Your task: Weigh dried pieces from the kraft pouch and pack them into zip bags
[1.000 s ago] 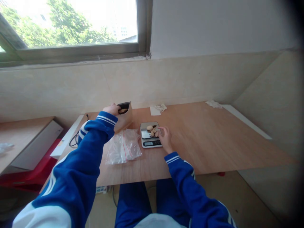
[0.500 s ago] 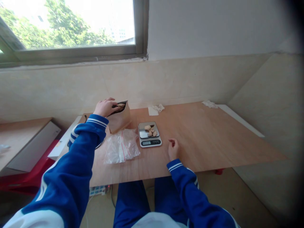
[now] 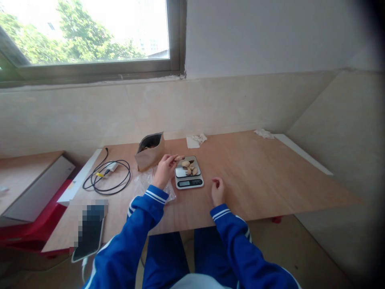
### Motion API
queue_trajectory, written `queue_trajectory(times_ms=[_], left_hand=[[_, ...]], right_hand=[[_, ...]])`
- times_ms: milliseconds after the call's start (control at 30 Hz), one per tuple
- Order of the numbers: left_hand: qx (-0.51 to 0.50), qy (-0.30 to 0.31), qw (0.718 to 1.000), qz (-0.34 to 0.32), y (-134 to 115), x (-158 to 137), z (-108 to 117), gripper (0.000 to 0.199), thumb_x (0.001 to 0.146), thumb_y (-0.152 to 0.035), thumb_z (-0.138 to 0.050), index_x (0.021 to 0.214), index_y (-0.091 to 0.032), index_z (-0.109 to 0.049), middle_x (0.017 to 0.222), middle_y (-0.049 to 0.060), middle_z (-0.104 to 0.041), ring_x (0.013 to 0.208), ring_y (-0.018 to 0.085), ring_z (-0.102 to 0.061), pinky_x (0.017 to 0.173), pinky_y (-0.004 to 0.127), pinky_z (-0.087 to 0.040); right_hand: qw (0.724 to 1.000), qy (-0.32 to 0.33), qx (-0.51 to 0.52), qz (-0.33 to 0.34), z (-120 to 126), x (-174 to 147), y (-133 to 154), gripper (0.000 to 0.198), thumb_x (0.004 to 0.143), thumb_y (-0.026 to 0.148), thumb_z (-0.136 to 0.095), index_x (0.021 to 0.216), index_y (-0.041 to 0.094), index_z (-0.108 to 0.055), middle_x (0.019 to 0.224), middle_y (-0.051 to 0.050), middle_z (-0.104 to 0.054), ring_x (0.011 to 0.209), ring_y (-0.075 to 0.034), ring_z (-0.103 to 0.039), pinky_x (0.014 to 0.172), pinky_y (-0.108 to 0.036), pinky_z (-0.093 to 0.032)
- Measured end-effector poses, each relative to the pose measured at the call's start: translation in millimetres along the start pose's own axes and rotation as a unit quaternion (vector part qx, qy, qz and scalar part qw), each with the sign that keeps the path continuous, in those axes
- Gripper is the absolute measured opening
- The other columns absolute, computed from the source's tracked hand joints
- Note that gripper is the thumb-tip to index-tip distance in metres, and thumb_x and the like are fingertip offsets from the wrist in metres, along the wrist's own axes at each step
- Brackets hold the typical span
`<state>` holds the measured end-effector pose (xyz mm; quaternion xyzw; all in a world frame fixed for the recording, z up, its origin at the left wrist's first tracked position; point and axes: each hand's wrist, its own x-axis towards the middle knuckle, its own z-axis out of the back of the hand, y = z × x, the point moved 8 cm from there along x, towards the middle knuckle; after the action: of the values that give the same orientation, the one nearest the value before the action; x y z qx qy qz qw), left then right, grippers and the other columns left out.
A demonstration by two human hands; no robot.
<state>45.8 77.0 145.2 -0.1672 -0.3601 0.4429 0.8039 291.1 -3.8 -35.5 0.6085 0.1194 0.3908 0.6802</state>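
Observation:
My left hand (image 3: 164, 171) is closed, thumb and fingers pinching a tan piece that looks like a dried mushroom (image 3: 179, 158), just over the left edge of the scale's plate. Several similar tan pieces (image 3: 191, 171) lie on the mirror-like plate of the white digital kitchen scale (image 3: 197, 186); its small display is lit, too blurred to read. My right hand (image 3: 218, 191) rests on the table right of the scale, fingers curled in with nothing visible in them. Behind my left hand stands an open brown paper bag (image 3: 149, 157) with brownish contents. My left forearm partly covers a clear zip bag (image 3: 141, 182).
A coiled black cable (image 3: 129, 180) with a white adapter (image 3: 112, 166) lies on the left of the wooden table (image 3: 264, 172). A phone (image 3: 90, 233) with a white plug sits at the left front edge. Crumpled tissues (image 3: 200, 139) lie by the wall (image 3: 228, 104).
My left hand has come out of the paper bag with a tan piece and moved right and nearer, to the scale. The cable and phone now show. My right hand stays put.

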Motion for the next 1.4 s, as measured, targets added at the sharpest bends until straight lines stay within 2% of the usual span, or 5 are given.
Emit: queue_trajectory(times_ms=[400,633,833,1100,1400], left_hand=[[0.175,0.137,0.974,-0.047,46.0,-18.2,-60.2,0.044,0.081,-0.018,-0.054,0.125,-0.021,-0.057,0.140,0.013,-0.046,0.130,0.028,-0.040,0.108,0.046,-0.033],[0.206,-0.292,0.932,0.059,28.2,-37.0,33.9,0.053,0.085,-0.032,-0.054,0.135,-0.016,-0.044,0.147,0.020,-0.030,0.139,0.034,-0.023,0.111,0.054,-0.018],[0.139,-0.422,0.884,0.144,87.2,-45.5,101.4,0.098,0.066,-0.057,-0.070,0.139,-0.010,-0.024,0.145,0.026,-0.026,0.138,0.037,-0.021,0.108,0.056,-0.022],[-0.048,-0.254,0.955,0.145,174.2,-0.2,99.9,0.040,0.090,-0.053,-0.035,0.088,-0.017,-0.052,0.085,0.006,-0.059,0.082,0.020,-0.059,0.079,0.036,-0.048],[-0.150,-0.208,0.958,0.127,187.0,30.1,97.7,0.041,0.088,-0.052,-0.042,0.108,-0.016,-0.049,0.108,0.012,-0.061,0.109,0.021,-0.055,0.098,0.039,-0.043]], right_hand=[[1.000,0.011,-0.011,0.012,-3.6,0.5,2.2,0.015,0.074,0.023,-0.042,0.080,0.019,-0.055,0.081,-0.008,-0.061,0.079,-0.022,-0.057,0.078,-0.037,-0.045],[1.000,0.014,-0.002,0.018,-5.3,-1.0,1.7,0.014,0.074,0.023,-0.042,0.080,0.019,-0.055,0.082,-0.007,-0.061,0.080,-0.021,-0.057,0.077,-0.035,-0.045],[1.000,0.018,-0.011,0.023,-5.2,-1.0,1.1,0.014,0.075,0.022,-0.043,0.081,0.019,-0.056,0.083,-0.007,-0.061,0.080,-0.021,-0.056,0.077,-0.035,-0.045],[0.998,0.040,-0.031,0.029,-7.9,-1.1,1.6,0.016,0.074,0.021,-0.043,0.081,0.018,-0.057,0.083,-0.008,-0.061,0.079,-0.022,-0.056,0.076,-0.036,-0.044],[0.996,0.057,-0.053,0.045,-7.9,-1.2,8.6,0.015,0.073,0.018,-0.043,0.074,0.019,-0.059,0.080,-0.007,-0.061,0.079,-0.022,-0.055,0.074,-0.035,-0.042]])
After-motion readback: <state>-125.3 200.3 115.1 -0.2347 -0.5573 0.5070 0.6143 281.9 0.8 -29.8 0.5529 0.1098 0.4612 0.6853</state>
